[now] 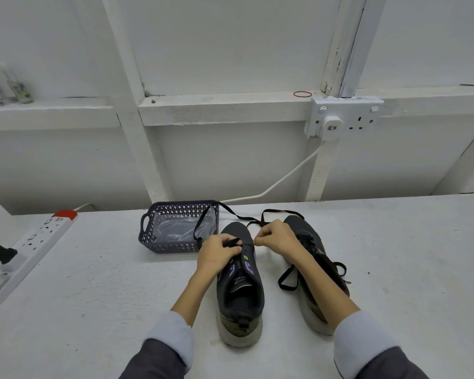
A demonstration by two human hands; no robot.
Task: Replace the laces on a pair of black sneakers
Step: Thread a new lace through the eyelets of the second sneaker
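Note:
Two black sneakers stand side by side on the white table, toes pointing away from me. The left sneaker (241,291) has purple and green lace loops and an open mouth. My left hand (218,253) pinches a flat black lace (230,212) at its front eyelets. My right hand (275,237) pinches the same lace on the other side of the eyelets. The lace's far part runs back over the rim of a basket. The right sneaker (312,258) is partly hidden by my right forearm; its black lace hangs loose in loops beside it.
A dark purple plastic basket (148,231) holding a clear bag of laces stands just behind the left sneaker. A white power strip (36,242) with a black plug lies at the left. A wall socket (342,119) and white cable are on the wall behind.

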